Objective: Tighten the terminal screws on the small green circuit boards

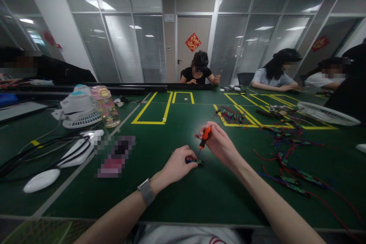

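Circuit board (197, 162) under screwdriver (204, 137)

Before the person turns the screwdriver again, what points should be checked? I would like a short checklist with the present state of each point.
1. Left hand steadies the small circuit board on the green table: ok.
2. Right hand grips the orange-handled screwdriver: ok.
3. Screwdriver tip points down at the board: ok.
4. Tip is seated in a screw head: cannot tell, too small to see.
5. Loose red and blue wired boards lie to the right, apart from both hands: ok.
6. Water bottle stands upright, far left of the board: ok.
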Available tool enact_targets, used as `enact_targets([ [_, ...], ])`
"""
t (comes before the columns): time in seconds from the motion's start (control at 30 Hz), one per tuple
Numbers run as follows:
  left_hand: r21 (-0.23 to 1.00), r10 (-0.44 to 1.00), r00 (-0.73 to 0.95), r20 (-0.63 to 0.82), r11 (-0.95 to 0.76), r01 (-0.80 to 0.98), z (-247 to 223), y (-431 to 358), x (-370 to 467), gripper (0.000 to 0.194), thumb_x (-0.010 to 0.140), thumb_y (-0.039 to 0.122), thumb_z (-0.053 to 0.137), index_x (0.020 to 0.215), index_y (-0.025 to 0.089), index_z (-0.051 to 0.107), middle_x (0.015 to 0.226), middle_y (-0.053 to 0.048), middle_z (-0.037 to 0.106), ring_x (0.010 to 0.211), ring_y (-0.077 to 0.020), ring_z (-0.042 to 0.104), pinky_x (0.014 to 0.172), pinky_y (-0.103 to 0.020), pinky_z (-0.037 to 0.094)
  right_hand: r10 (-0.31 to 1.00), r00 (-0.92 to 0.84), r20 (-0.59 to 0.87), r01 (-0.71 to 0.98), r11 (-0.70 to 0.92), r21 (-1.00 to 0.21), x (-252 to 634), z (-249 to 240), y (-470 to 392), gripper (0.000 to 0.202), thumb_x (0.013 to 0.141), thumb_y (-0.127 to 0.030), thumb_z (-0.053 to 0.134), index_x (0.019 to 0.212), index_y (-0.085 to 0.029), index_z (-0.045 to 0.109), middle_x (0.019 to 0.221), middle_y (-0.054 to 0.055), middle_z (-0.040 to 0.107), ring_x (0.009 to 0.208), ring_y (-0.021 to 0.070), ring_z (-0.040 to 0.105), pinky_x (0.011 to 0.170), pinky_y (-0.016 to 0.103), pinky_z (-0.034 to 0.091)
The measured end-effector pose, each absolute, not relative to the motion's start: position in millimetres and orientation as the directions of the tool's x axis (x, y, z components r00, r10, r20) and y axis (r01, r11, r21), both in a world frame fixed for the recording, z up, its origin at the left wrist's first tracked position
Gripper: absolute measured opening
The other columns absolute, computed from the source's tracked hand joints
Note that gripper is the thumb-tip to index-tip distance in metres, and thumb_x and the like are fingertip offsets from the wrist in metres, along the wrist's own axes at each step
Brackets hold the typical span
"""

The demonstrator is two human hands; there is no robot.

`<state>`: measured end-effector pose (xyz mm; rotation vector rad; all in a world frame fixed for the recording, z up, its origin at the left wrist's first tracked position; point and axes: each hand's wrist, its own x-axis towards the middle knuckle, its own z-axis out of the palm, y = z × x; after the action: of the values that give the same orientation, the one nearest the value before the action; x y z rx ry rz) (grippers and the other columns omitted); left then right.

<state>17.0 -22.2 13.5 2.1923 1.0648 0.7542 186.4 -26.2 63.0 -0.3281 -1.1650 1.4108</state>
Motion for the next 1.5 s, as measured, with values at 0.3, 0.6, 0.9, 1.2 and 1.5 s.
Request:
enact_targets([
  [0.3, 0.688, 0.820, 0.525, 0.229, -0.518, 0.509, 13.3, -21.6, 16.5, 0.007, 0.075, 0.019, 0.068, 0.081, 0.017, 0.071, 0.086, -0.003, 0.059, 0.076, -0.0153, 0.057, 0.069, -0.025, 0.044, 0.859, -0.260, 0.441, -0.586, 0.223, -0.779, 186.0, 62.4, -28.7, 0.014, 0.080, -0.036, 0.070, 0.078, -0.022, 0.067, 0.088, 0.001, 0.059, 0.081, 0.0146, 0.055, 0.091, 0.039, 0.048],
  [0.6, 0.692, 0.818, 0.523, 0.238, -0.521, 0.500, 13.8, -22.1, 16.8, 0.005, 0.075, 0.018, 0.068, 0.079, 0.016, 0.071, 0.083, -0.002, 0.058, 0.074, -0.0144, 0.057, 0.067, -0.024, 0.043, 0.877, -0.233, 0.420, -0.556, 0.234, -0.798, 186.2, 63.3, -27.5, 0.015, 0.076, -0.036, 0.075, 0.080, -0.023, 0.069, 0.082, -0.001, 0.057, 0.077, 0.0124, 0.053, 0.093, 0.037, 0.046],
  [0.9, 0.691, 0.817, 0.524, 0.242, -0.524, 0.497, 10.9, -20.6, 17.0, 0.004, 0.075, 0.018, 0.067, 0.077, 0.016, 0.070, 0.084, -0.002, 0.058, 0.073, -0.0139, 0.056, 0.066, -0.023, 0.043, 0.840, -0.321, 0.437, -0.567, 0.200, -0.800, 184.9, 62.2, -27.9, 0.016, 0.089, -0.038, 0.059, 0.098, -0.026, 0.065, 0.077, -0.001, 0.062, 0.072, 0.0123, 0.056, 0.094, 0.037, 0.044],
  [1.2, 0.674, 0.818, 0.521, 0.244, -0.530, 0.515, 11.7, -21.1, 16.7, 0.005, 0.075, 0.019, 0.067, 0.079, 0.017, 0.071, 0.084, -0.002, 0.058, 0.074, -0.0143, 0.056, 0.066, -0.023, 0.043, 0.864, -0.271, 0.425, -0.580, 0.206, -0.788, 185.8, 63.6, -28.1, 0.015, 0.089, -0.038, 0.058, 0.087, -0.024, 0.063, 0.079, -0.001, 0.061, 0.074, 0.0137, 0.056, 0.093, 0.038, 0.045],
  [1.5, 0.682, 0.816, 0.526, 0.240, -0.528, 0.507, 13.3, -21.5, 16.9, 0.006, 0.075, 0.018, 0.068, 0.080, 0.017, 0.071, 0.084, -0.003, 0.059, 0.075, -0.0151, 0.056, 0.068, -0.024, 0.044, 0.883, -0.197, 0.426, -0.519, 0.275, -0.809, 187.0, 63.6, -27.0, 0.015, 0.079, -0.037, 0.071, 0.081, -0.023, 0.066, 0.083, -0.001, 0.057, 0.077, 0.0131, 0.054, 0.094, 0.040, 0.047],
])
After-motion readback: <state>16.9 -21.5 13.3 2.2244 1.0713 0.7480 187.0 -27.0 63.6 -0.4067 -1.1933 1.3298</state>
